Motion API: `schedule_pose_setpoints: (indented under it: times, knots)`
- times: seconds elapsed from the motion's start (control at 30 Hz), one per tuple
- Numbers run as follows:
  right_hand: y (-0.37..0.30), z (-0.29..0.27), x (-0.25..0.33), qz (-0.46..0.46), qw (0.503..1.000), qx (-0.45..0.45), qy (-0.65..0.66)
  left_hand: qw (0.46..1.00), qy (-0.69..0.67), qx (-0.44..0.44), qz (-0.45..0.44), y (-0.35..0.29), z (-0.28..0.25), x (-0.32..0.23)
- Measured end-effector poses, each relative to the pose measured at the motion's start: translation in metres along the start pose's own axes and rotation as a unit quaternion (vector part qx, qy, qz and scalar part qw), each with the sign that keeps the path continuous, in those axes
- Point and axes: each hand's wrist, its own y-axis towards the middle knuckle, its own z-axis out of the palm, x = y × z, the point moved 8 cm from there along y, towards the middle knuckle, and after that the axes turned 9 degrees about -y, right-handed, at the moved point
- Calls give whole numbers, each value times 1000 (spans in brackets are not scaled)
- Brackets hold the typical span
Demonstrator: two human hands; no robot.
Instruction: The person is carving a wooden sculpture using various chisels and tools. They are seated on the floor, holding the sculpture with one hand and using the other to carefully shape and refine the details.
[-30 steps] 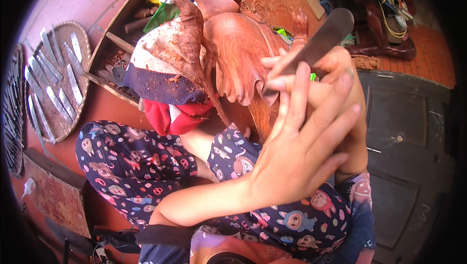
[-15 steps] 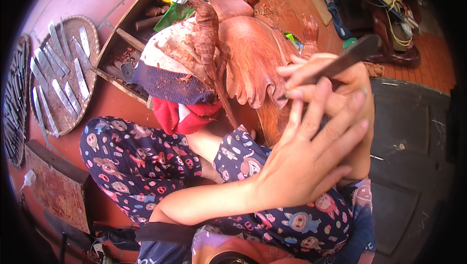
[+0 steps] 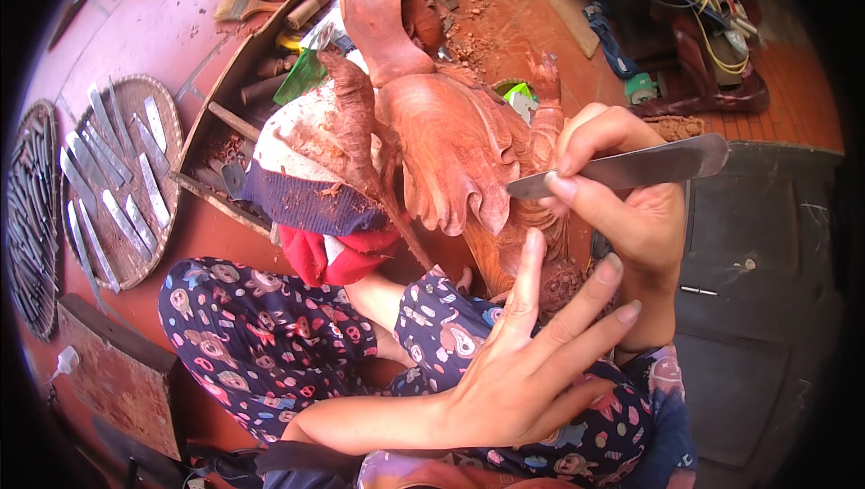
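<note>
My right hand (image 3: 635, 205) pinches a flat grey metal carving knife (image 3: 658, 165) between thumb and fingers. Its narrow tip points left, at the scalloped lower edge of a reddish-brown wood carving (image 3: 450, 142); I cannot tell whether it touches. The carving has flowing, drapery-like folds and a small carved hand standing up on its far right. Below the knife, my left hand (image 3: 532, 363) is open, fingers spread, over my patterned trouser leg and close to a knobbly part of the carving. It holds nothing. Left of the carving lies a dusty cloth bundle (image 3: 311, 160) in white, navy and red.
Flat blades lie in a round woven tray (image 3: 126, 97) at left, beside another basket (image 3: 31, 219) of dark tools. Behind the bundle stands a long wooden trough (image 3: 194, 138) with tools and shavings. A brush (image 3: 239, 7) lies farther back. A dark panel (image 3: 757, 309) fills the right.
My right hand and the knife have turned, so the blade's flat side shows. My left hand has moved down, away from the right hand it overlapped. The view has shifted slightly.
</note>
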Motion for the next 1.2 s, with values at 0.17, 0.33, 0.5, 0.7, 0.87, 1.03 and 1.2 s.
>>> schedule_pose_setpoints:
  times: [0.17,0.33,0.5,0.7,0.87,1.03,1.2]
  knots:
    - [6,14,-7,-62,991,73,-89,999,12,-28,28,4,-4,9]
    - [11,20,-15,-39,993,88,-62,999,34,-28,30,6,-7,10]
    - [12,16,-28,56,996,57,-28,998,45,-33,22,13,-10,15]
    - [15,16,-25,10,994,89,-63,999,24,-37,6,8,-10,11]
    - [14,16,-23,60,992,100,-57,998,38,-38,15,15,-16,16]
    - [17,20,-26,54,995,82,-20,998,37,-49,24,17,-21,20]
    - [10,20,-16,-38,992,100,-71,999,30,-29,-4,9,-17,9]
